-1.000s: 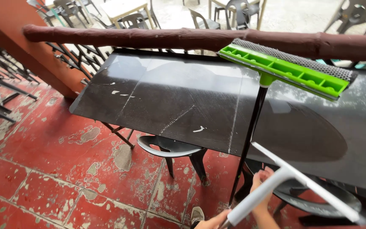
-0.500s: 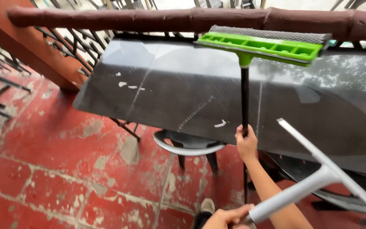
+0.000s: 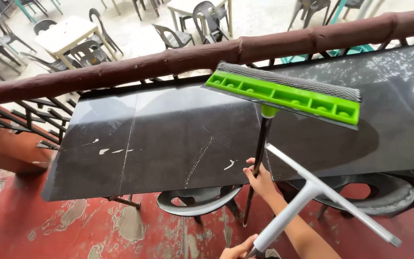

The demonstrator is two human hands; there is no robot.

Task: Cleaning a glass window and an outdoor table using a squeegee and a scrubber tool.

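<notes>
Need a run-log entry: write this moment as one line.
left hand: grips grey T-shaped squeegee | right hand: grips black pole of green scrubber | head over black table

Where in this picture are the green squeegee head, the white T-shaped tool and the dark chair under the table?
green squeegee head [image 3: 283,96], head view, middle of its green frame.
white T-shaped tool [image 3: 307,192], head view, where bar meets handle.
dark chair [image 3: 197,204], head view, seat rim.

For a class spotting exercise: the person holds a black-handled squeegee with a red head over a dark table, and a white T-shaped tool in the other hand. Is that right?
Not quite. In the head view the squeegee head is green, not red. The rest stands: its handle is black, it lies over the dark table, the right hand holds it, and the left hand holds the white T-shaped tool.
</notes>
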